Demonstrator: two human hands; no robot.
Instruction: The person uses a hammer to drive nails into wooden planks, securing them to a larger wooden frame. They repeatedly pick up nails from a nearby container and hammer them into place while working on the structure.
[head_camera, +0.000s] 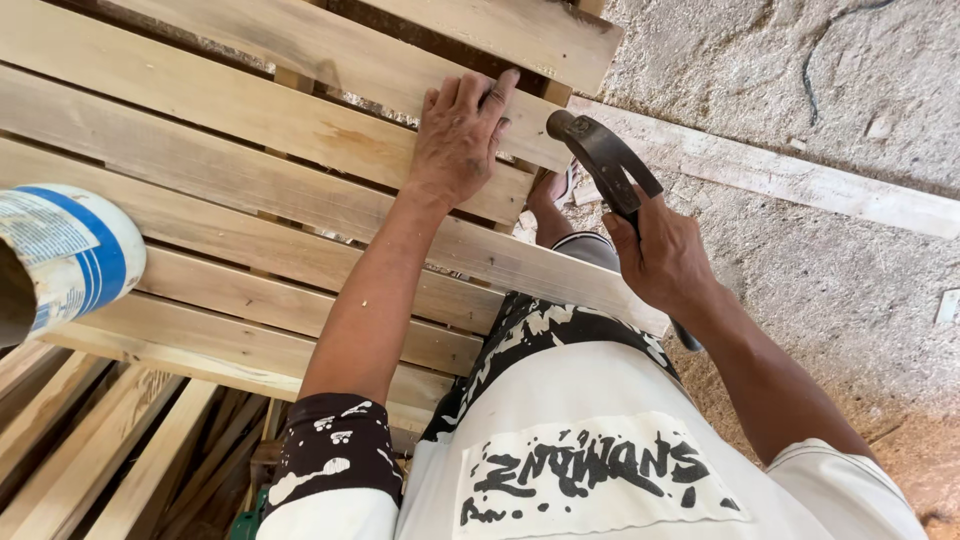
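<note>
Hammer (603, 160) in the right hand (665, 262), fingers clenched round its handle, dark metal head raised just right of the left hand (460, 140). That hand lies flat on a pale wooden slat (250, 110), fingers spread, fingertips pinching at the slat's upper edge; whether they hold a nail is too small to tell. The slats run long from left to right, rough-sawn, with narrow gaps between. The hammer's handle slants down toward the body. A blue-and-white can (65, 255) sits at the left edge; a loose plank (800, 180) lies on the dusty ground.
</note>
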